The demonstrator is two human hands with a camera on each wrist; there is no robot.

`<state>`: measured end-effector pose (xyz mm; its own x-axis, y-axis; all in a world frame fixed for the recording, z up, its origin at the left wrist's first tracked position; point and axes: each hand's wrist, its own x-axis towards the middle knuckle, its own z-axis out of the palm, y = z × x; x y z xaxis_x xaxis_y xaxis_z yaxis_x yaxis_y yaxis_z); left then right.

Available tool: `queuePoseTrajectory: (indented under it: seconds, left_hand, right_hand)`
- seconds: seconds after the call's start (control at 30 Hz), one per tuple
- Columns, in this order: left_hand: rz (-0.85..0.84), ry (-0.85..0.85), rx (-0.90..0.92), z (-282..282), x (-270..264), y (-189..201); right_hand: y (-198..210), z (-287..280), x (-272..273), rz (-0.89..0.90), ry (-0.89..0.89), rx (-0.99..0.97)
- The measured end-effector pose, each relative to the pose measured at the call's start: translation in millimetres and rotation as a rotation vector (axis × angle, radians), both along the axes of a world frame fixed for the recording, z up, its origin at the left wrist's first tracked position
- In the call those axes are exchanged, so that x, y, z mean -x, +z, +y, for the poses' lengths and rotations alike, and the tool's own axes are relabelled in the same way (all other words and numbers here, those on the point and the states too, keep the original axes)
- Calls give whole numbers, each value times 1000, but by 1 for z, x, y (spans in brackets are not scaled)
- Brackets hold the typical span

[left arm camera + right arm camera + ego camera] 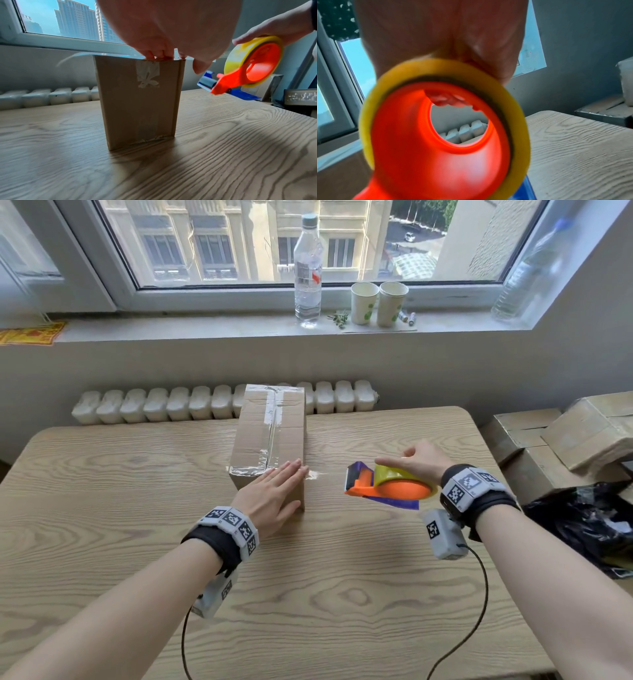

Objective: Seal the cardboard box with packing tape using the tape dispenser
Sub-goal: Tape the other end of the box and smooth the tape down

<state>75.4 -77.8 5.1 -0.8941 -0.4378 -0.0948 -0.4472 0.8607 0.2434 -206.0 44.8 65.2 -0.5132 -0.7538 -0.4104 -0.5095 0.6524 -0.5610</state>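
A tall brown cardboard box [267,436] [135,101] stands mid-table, with clear tape along its top seam and across both ends. My left hand [274,491] [164,54] lies flat on the near right top edge, fingers straight, pressing the tape down. A loose tape end [315,474] sticks out past the box's right edge. To the right, above the table, my right hand [418,460] [447,100] grips the orange and blue tape dispenser [383,487] [247,70] [440,135] around its yellowish roll, blade end toward the box, about a hand's width away.
The wooden table [308,594] stretches wide around the box. A radiator [154,405] runs behind it. On the sill stand a water bottle [308,272] and two paper cups [376,302]. Stacked cardboard boxes [565,433] and a black bag [582,522] sit at the right.
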Motion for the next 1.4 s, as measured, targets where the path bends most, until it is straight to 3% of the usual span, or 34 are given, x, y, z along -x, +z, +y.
queuePoseTrajectory:
  seconds: [0.43,1.0,1.13,1.27,1.4]
  left_hand:
    - [47,59,-47,4,5,2]
    - [-15,92,-67,8,11,11]
    - [-73,52,-11,8,10,10]
    - [-72,16,-14,8,8,12]
    - [-32,58,-34,8,5,12]
  right_hand:
    - [21,-10,-12,-271,60,187]
    - [15,-19,-24,-283,51,328]
    - [33,-29,-26,-393,-49,565]
    - [57,-45,-26,-250,29,540]
    - [31,-41,-25,-135,-60,433]
